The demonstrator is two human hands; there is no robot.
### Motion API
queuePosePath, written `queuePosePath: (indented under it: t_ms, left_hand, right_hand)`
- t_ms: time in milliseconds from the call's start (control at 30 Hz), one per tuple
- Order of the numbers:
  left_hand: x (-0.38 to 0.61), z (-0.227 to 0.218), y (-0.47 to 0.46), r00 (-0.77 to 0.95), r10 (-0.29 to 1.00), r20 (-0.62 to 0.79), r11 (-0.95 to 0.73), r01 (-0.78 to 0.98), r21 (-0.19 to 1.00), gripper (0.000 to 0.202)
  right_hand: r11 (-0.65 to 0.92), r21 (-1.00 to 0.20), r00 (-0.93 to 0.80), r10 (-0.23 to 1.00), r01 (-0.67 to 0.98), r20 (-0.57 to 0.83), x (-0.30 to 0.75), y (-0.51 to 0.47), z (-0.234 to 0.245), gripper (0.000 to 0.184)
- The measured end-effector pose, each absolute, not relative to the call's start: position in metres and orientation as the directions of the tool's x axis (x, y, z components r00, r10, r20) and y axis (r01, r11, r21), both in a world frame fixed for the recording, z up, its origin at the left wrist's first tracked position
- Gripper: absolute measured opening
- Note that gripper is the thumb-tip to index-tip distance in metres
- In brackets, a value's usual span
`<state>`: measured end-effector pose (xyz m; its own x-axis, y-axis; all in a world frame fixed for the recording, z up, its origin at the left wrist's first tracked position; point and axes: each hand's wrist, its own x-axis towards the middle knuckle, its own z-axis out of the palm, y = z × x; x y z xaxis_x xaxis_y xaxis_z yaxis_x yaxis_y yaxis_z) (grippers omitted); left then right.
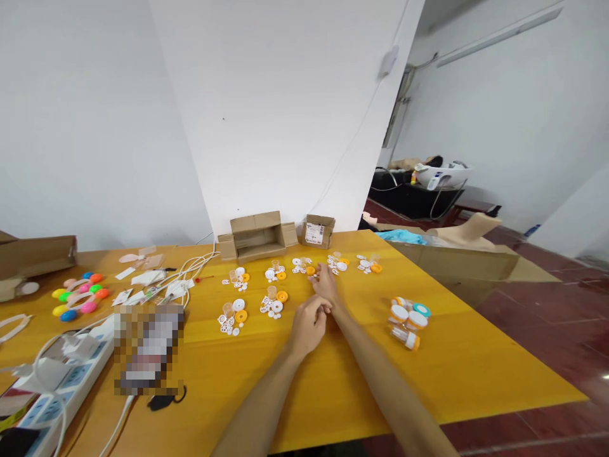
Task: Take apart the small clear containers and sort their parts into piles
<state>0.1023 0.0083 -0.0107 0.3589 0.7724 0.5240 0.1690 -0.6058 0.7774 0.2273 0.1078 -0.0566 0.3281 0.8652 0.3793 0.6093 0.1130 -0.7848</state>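
Note:
Small clusters of parts lie in two rows on the table. Each has a clear cup, an orange lid and white plastic gears. My right hand reaches to the back row, fingers apart, close beside an orange lid and white gears. Whether its fingertips touch them is hard to see. Just in front of it, at my right wrist, my left hand is closed with its fingers curled; what is inside is hidden. Nearest on its left is a cluster with a clear cup and a white wheel.
Several lidded jars stand and lie on the right. An open cardboard box and a smaller box sit at the back. Coloured balls, a blurred phone, a power strip and cables occupy the left.

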Motion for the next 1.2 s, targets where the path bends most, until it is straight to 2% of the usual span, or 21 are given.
queuePosePath:
  t_ms: [133,300,633,767,933,1033,1100,1200]
  left_hand:
    - [0.102,-0.010,0.008,0.364,0.771,0.523,-0.606,0.166,0.778,0.031]
    - [0.101,-0.009,0.008,0.356,0.766,0.535,-0.613,0.156,0.774,0.029]
    - [0.098,-0.011,0.008,0.362,0.746,0.560,-0.646,0.187,0.740,0.030]
    - [0.092,-0.010,0.009,0.436,0.675,0.595,-0.732,0.300,0.611,0.032]
    - [0.077,-0.012,0.009,0.523,0.618,0.588,-0.767,0.566,0.303,0.031]
    - [0.064,-0.013,0.002,0.586,0.582,0.564,-0.774,0.611,0.163,0.034]
    - [0.054,-0.014,-0.005,0.599,0.572,0.560,-0.773,0.622,0.124,0.037]
    - [0.037,-0.014,-0.014,0.539,0.591,0.601,-0.737,0.664,0.129,0.039]
  right_hand:
    - [0.112,-0.799,0.342,0.863,0.590,0.373,0.224,0.113,-0.053,0.043]
    - [0.124,-0.811,0.349,0.858,0.571,0.377,0.222,0.112,-0.049,0.048]
    - [0.198,-0.799,0.263,0.876,0.568,0.404,0.224,0.062,-0.058,0.047]
    - [0.260,-0.729,0.143,0.887,0.633,0.440,0.232,0.034,-0.060,0.047]
    - [0.319,-0.622,0.036,0.871,0.715,0.489,0.239,0.005,-0.060,0.036]
    - [0.336,-0.583,-0.015,0.875,0.740,0.484,0.240,-0.005,-0.059,0.036]
    - [0.332,-0.591,-0.049,0.895,0.735,0.443,0.238,-0.005,-0.057,0.039]
    - [0.329,-0.626,-0.104,0.924,0.707,0.368,0.229,0.004,-0.051,0.051]
